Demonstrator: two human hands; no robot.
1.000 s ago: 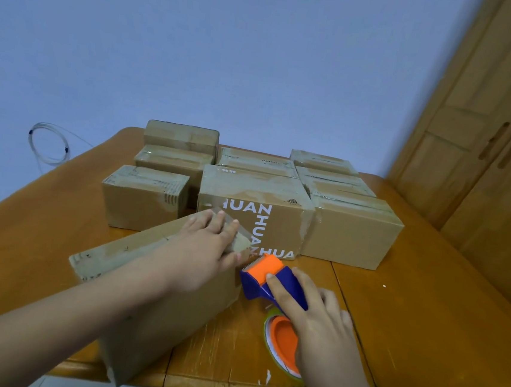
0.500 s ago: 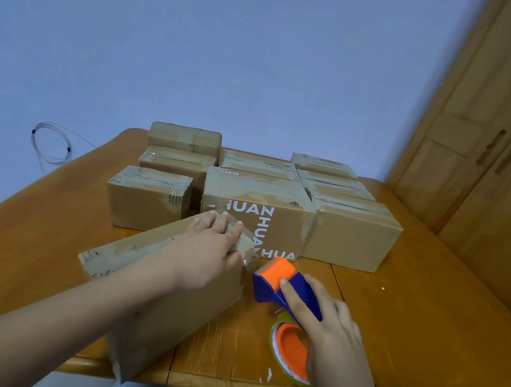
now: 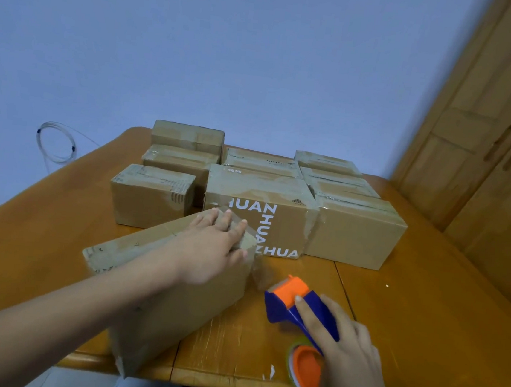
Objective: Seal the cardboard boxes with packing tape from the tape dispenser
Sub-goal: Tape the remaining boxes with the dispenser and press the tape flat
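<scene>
Left hand (image 3: 211, 251) lying flat, fingers straight, pressing the near cardboard box (image 3: 163, 290) top. Right hand (image 3: 348, 352) gripping the tape dispenser (image 3: 290, 302); clear tape (image 3: 263, 275) stretching between them.

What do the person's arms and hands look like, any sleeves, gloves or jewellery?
Both forearms are bare as far as the picture shows, with no sleeves in view. The left hand and right hand wear no gloves, and no rings, watch or bracelets show. Nails look short and unpainted.
</scene>
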